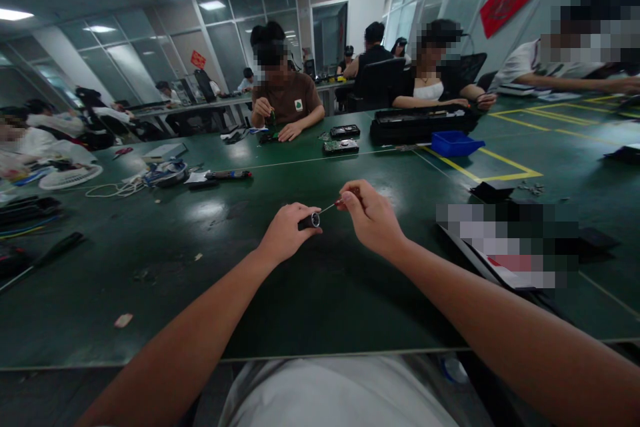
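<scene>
My left hand [289,230] is closed around a short black cylinder [309,221], whose round open-looking end faces right. In my right hand [373,217] is a screwdriver [341,202] with a reddish handle, its thin shaft slanting down and left. The shaft's tip is close to the cylinder's end; whether they touch I cannot tell. Both hands are held above the green table [320,307], near its middle.
Ahead lie two opened drive-like devices [341,146], a blue tray [456,143] and a long black case [423,125]. A black tool [227,175] and a bundle of cables [167,173] are at left. Several people sit around the table.
</scene>
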Action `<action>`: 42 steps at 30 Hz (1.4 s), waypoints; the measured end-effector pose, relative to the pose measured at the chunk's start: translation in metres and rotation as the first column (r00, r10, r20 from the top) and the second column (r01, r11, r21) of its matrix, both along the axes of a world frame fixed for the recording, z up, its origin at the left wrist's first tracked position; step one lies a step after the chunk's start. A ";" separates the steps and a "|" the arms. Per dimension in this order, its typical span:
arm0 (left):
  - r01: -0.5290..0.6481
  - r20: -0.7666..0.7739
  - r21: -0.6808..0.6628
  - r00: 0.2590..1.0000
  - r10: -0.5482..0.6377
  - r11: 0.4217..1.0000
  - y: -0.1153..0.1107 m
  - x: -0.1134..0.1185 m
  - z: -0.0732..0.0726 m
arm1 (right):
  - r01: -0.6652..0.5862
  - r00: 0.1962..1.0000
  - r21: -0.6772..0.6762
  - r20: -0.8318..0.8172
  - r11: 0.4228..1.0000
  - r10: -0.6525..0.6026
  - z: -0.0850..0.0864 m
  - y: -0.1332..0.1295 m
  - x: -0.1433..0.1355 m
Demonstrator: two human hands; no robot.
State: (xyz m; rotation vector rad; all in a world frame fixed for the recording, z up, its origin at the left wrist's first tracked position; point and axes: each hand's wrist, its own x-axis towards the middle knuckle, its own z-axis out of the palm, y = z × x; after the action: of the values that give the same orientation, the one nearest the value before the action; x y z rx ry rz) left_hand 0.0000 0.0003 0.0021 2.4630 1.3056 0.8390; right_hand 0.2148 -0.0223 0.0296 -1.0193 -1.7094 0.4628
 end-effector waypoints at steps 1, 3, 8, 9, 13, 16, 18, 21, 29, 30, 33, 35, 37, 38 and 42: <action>0.000 -0.001 0.006 1.000 0.000 1.000 0.000 0.000 0.000 | -0.009 1.000 -0.006 0.017 1.000 0.009 0.000 0.000 0.000; -0.002 -0.008 0.014 1.000 0.002 1.000 -0.001 0.000 0.001 | -0.002 0.999 -0.007 0.054 1.000 0.002 0.000 0.000 -0.001; -0.004 -0.024 0.026 1.000 0.005 1.000 0.000 -0.001 0.001 | 0.048 0.994 0.020 0.102 0.999 -0.049 0.003 -0.001 -0.001; -0.006 -0.025 0.027 1.000 0.006 1.000 0.000 -0.002 0.001 | 0.057 0.993 0.028 0.107 0.998 -0.059 0.004 -0.002 0.000; -0.030 -0.007 0.020 1.000 0.030 0.999 0.001 -0.002 0.003 | 0.089 0.986 0.051 0.135 0.995 -0.096 0.005 0.000 0.001; -0.038 -0.005 0.022 0.999 0.038 0.999 0.001 -0.002 0.005 | 0.104 0.984 0.045 0.142 0.994 -0.110 0.005 0.000 0.002; -0.032 -0.024 0.019 0.999 0.033 0.999 0.001 -0.002 0.005 | 0.119 0.985 0.047 0.120 0.992 -0.124 0.005 0.000 0.002; -0.023 -0.036 0.009 0.999 0.024 1.000 0.001 -0.001 0.004 | 0.099 0.993 0.042 0.055 0.994 -0.101 0.004 -0.001 0.001; -0.011 -0.030 0.019 0.999 0.011 1.000 -0.001 -0.002 0.006 | -0.001 0.994 0.012 0.108 1.000 0.000 0.004 -0.001 -0.001; -0.013 -0.032 0.026 0.999 0.014 1.000 0.000 -0.002 0.006 | 0.013 0.992 0.012 0.125 1.000 -0.014 0.004 0.000 -0.001; -0.027 -0.049 0.041 0.998 0.029 0.999 0.002 -0.004 0.006 | 0.051 0.988 0.014 0.147 0.999 -0.052 0.005 0.000 -0.001; -0.036 -0.071 0.030 0.997 0.038 0.999 0.002 -0.004 0.006 | 0.077 0.987 0.024 0.137 0.997 -0.080 0.005 0.000 0.000; -0.032 -0.095 0.027 0.995 0.035 0.999 0.001 -0.004 0.006 | 0.112 0.986 0.038 0.117 0.993 -0.116 0.005 0.001 0.001; -0.027 -0.105 0.032 0.994 0.030 0.999 0.000 -0.004 0.007 | 0.128 0.985 0.042 0.108 0.991 -0.132 0.004 0.001 0.001; -0.025 -0.158 0.001 0.987 0.025 1.000 0.000 -0.001 0.008 | 0.152 0.983 0.053 0.100 0.987 -0.157 0.003 0.003 0.003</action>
State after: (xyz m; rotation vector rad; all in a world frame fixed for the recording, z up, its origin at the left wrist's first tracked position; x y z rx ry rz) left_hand -0.0013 0.0007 0.0098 2.5628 1.3909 0.6596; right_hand 0.2173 -0.0195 0.0328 -1.1504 -1.7084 0.2738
